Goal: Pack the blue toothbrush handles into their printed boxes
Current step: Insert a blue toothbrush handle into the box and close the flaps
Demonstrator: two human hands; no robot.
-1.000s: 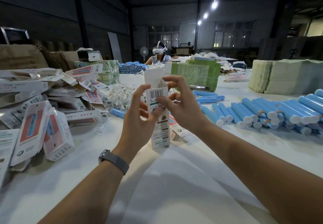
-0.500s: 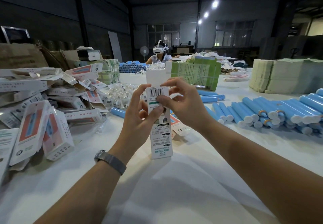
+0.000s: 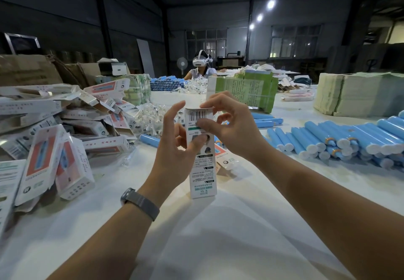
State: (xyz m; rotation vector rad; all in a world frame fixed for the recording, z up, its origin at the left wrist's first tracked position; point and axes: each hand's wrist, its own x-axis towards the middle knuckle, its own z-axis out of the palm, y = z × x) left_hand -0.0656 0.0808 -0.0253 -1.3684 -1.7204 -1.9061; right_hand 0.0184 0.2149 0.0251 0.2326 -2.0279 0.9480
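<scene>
The top flap, upright a second ago, is now folded down on the printed box (image 3: 202, 155). The left hand (image 3: 175, 153) grips its body; the right hand (image 3: 229, 126), at 12 o'clock, pinches the flap. Closing looks nearly done.

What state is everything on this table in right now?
Box: upright on the table, top flap folded down.
Left hand: grips the box's side.
Right hand: pinches the box's top.
Handles: loose, lying in a pile at right.
Boxes: heaped at left, some with flaps open.
Green bundle: stacked, strapped.
</scene>
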